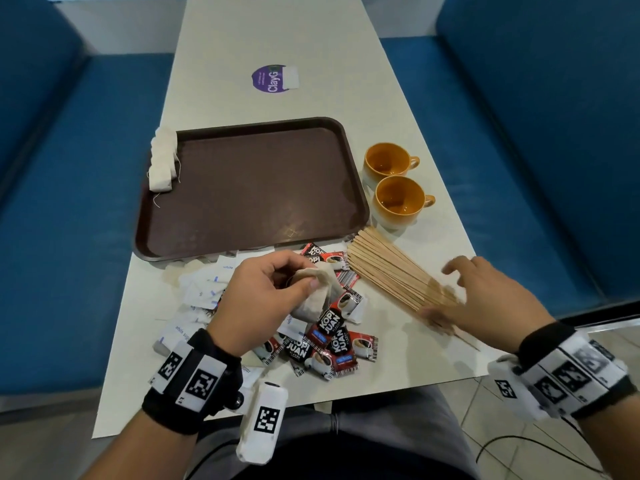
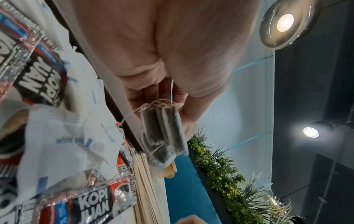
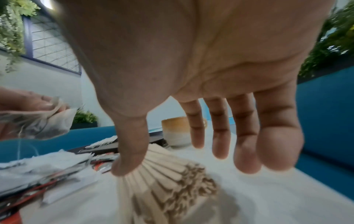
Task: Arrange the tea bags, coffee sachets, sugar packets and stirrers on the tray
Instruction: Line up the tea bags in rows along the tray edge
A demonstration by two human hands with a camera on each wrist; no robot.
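My left hand (image 1: 277,289) grips a small bunch of tea bags (image 1: 320,296), held just above the heap of red-black coffee sachets (image 1: 332,341) and white sugar packets (image 1: 204,289); in the left wrist view the tea bags (image 2: 164,130) hang from my fingers with strings trailing. My right hand (image 1: 485,292) is spread open over the near end of the fanned wooden stirrers (image 1: 391,271), its thumb (image 3: 130,151) touching the stirrers (image 3: 164,178). The brown tray (image 1: 249,188) holds a row of tea bags (image 1: 162,161) along its left rim.
Two orange cups (image 1: 394,181) stand right of the tray. A purple sticker (image 1: 273,77) marks the far tabletop. Blue bench seats (image 1: 69,168) flank the narrow white table (image 1: 277,36); its near edge is close to my lap.
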